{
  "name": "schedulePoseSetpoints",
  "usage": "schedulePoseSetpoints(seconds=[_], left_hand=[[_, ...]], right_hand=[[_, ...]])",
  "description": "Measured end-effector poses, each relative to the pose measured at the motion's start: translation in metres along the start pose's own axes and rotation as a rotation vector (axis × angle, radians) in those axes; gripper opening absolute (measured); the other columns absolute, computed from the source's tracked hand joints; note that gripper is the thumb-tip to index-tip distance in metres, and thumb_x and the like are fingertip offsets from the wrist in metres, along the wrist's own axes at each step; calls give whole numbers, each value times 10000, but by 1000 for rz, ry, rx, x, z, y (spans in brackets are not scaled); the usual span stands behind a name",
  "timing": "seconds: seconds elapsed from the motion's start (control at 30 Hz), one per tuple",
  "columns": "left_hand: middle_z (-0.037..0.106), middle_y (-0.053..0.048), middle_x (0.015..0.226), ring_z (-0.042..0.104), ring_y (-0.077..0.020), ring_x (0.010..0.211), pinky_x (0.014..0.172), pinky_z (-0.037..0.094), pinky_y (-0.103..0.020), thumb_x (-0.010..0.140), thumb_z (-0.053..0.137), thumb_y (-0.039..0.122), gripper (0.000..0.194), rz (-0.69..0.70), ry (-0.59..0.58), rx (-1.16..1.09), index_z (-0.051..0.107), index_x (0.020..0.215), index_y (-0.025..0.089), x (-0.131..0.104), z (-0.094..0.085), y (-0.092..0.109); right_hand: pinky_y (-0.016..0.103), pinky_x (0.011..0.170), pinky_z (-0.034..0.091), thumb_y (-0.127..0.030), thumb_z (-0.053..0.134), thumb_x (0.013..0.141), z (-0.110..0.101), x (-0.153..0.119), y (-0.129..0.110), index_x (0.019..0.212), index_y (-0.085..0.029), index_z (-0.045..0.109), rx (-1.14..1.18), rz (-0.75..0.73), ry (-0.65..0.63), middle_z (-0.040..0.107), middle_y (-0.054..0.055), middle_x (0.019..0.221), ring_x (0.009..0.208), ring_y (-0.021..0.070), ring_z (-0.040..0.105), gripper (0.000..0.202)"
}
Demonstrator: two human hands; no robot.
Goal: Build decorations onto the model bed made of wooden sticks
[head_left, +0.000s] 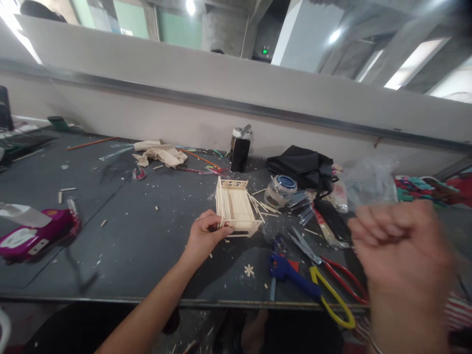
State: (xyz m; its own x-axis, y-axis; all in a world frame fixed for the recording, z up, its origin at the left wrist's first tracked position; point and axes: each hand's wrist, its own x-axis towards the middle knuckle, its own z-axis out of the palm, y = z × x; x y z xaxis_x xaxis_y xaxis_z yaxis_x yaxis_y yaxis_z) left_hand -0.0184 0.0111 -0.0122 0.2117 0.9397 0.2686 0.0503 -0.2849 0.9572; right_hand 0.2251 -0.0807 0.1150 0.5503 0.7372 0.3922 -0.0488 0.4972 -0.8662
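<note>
A small model bed [236,204] built of pale wooden sticks stands on the dark table, its railed headboard at the far end. Thumb and fingers of my left hand [208,230] pinch its near left corner. My right hand [400,246] is raised at the right, curled into a fist and blurred by motion; whether it holds anything is hidden. Below that hand lie scissors [311,250] with one red and one yellow handle, partly overlapped by a blue glue gun [291,278]. A small star-shaped stick piece [249,270] rests in front of the bed.
Loose sticks [263,206] and a clear jar [280,191] with a blue lid sit right of the bed. Behind are a black phone-like block [240,155], a beige cloth [162,153] and a black bag [300,167]. A purple device [40,233] stands at far left.
</note>
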Motion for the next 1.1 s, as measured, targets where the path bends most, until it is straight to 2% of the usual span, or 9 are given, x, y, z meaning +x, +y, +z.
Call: schedulePoseSetpoints(seconds=[0.07,0.13,0.27,0.37,0.43,0.53,0.63,0.8,1.1], left_hand=[[461,30,653,425,-103,602,553,321,-232,701,744,253,76,-1,-1,-5,702,667,199,0,0,0],[455,31,649,421,-101,603,552,316,-231,698,746,249,76,0,0,-5,702,663,197,0,0,1],[445,34,641,414,-98,605,561,310,-231,696,745,239,70,5,-3,3,705,666,191,0,0,1],[451,32,645,422,-102,615,569,312,-234,698,741,243,69,11,-6,8,706,676,189,1,0,0],[448,32,646,420,-103,613,567,311,-234,701,736,244,63,13,-6,9,708,684,190,1,0,-1],[445,33,644,413,-102,605,562,308,-235,702,735,247,72,12,-7,15,702,673,189,0,-1,-2],[445,32,638,408,-103,602,560,307,-237,700,739,258,92,16,-1,30,696,658,188,0,-1,-1],[451,31,639,407,-103,597,561,312,-239,696,744,258,100,24,8,40,691,652,186,1,0,-1],[446,29,663,407,-102,606,565,308,-236,681,748,250,96,-10,19,31,683,669,181,0,1,-2]], right_hand=[[231,414,272,-277,659,782,-2,-2,21,567,-189,545,-116,-37,-42,420,-31,553,503,70,399,260],[237,440,341,-317,672,775,-3,-6,44,839,-205,670,-374,69,-114,593,1,690,519,88,471,129],[260,567,450,-300,605,784,4,-12,82,1101,-200,651,-784,178,-469,670,19,819,611,125,572,336],[267,653,469,-206,615,718,14,-10,101,1325,-188,496,-902,207,-703,663,6,837,635,125,579,619],[256,620,458,-193,650,676,20,-6,110,1320,-177,497,-926,268,-829,658,-3,804,596,120,559,662],[243,595,431,-250,673,681,25,0,112,983,-174,686,-921,284,-919,651,-12,705,615,136,565,312],[248,603,398,-291,639,730,23,5,102,689,-177,676,-948,242,-888,633,-11,647,627,145,553,127],[261,597,377,-359,588,823,8,0,70,723,-189,639,-921,215,-722,614,-9,638,588,140,523,204],[264,483,286,-324,454,939,-1,-44,29,593,-201,459,-42,320,-475,355,-28,565,536,124,362,368]])
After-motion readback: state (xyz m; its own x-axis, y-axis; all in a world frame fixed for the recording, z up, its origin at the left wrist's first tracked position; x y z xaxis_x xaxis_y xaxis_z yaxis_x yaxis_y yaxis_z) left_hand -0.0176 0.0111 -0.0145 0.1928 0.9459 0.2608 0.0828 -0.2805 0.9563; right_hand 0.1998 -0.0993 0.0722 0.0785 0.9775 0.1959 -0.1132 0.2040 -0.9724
